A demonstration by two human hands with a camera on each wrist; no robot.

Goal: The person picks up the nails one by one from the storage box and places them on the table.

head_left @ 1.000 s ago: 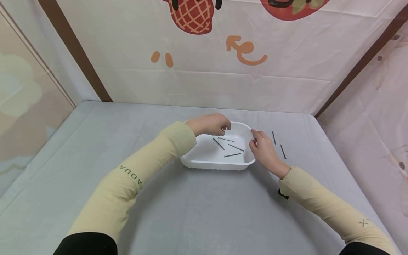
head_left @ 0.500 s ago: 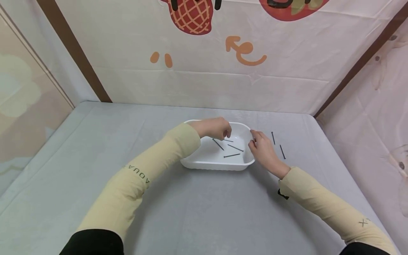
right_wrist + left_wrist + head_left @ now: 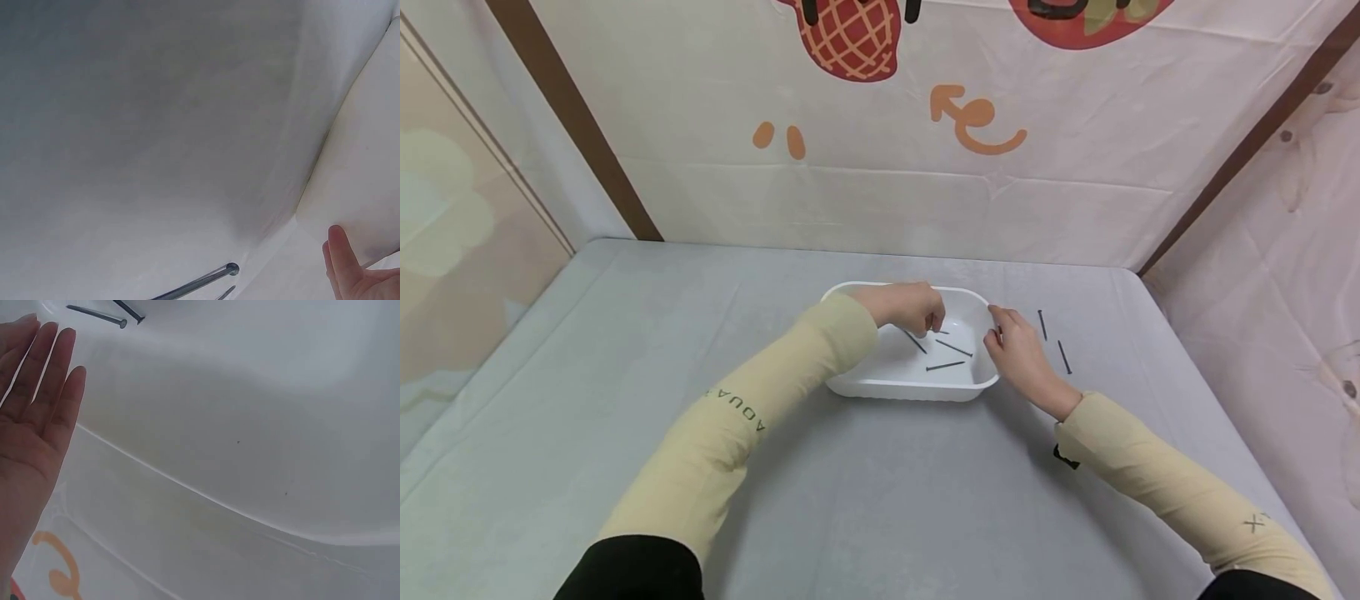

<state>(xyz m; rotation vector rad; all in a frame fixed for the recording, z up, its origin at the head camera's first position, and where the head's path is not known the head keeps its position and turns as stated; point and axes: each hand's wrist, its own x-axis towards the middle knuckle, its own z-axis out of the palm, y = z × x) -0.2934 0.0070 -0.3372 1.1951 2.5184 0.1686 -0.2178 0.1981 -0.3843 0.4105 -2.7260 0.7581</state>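
Fingers [image 3: 53,369] of the left hand [image 3: 910,307] reach down into a tray [image 3: 902,389], three of them straight; the thumb side is cut off, so whether they pinch a nail cannot be told. The right hand [image 3: 1018,350] grips the tray's end, largely cropped in its wrist view. Four nails [image 3: 945,366] show inside, two partly hidden; two others [image 3: 1064,357] lie on the table [image 3: 850,483], right of the tray.

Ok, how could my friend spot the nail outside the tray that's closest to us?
On the grey table, find the white tray. Look right, just past the right hand. Of the pair there, it's the nearer nail, with its head at the near end, unlike the farther nail.
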